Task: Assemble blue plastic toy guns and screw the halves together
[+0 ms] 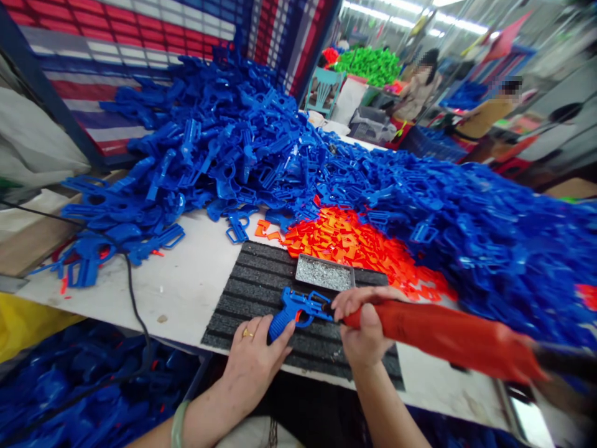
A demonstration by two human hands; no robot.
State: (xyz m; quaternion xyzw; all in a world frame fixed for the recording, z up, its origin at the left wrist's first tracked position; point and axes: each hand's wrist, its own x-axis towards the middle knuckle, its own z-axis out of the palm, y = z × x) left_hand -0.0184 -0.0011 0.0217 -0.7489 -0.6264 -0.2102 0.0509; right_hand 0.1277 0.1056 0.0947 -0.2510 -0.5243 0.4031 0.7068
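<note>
A blue plastic toy gun [298, 310] lies on its side on a dark ribbed mat [247, 292], with its grip held in my left hand [252, 364]. My right hand [364, 330] is wrapped around a red-sleeved electric screwdriver [443, 336], whose tip meets the gun's rear end. The contact point is hidden by my fingers. A small metal tray of silver screws [324, 272] sits on the mat just beyond both hands. Behind it spreads a heap of orange plastic pieces [349, 246].
A huge heap of blue toy gun parts [233, 137] covers the white table [172, 292]. A black cable [135, 311] crosses the table's left side. More blue parts [79, 386] lie below the front edge. Two co-workers [485, 115] sit far back, beyond a green heap [368, 65].
</note>
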